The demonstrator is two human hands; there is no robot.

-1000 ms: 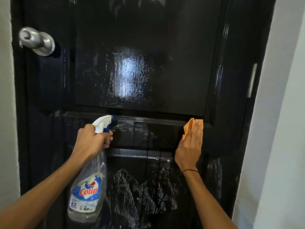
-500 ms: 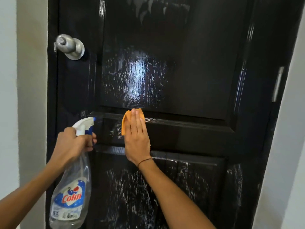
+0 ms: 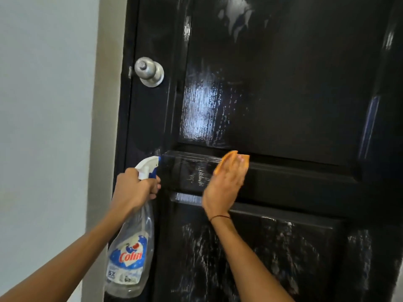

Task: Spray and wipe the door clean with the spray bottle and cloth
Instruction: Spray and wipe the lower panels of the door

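Head view: glossy black door (image 3: 305, 94), streaked wet.

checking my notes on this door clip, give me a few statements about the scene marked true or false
1. The left hand grips the spray bottle. True.
2. The right hand presses a blue cloth on the door. False: the cloth is orange.
3. The cloth is on the rail between the door's upper and lower panels. True.
4. The knob is to the right of the cloth. False: it is up and to the left.
5. The lower panel shows whitish streaks. True.
6. The bottle's nozzle points away from the door. False: it points at the door.
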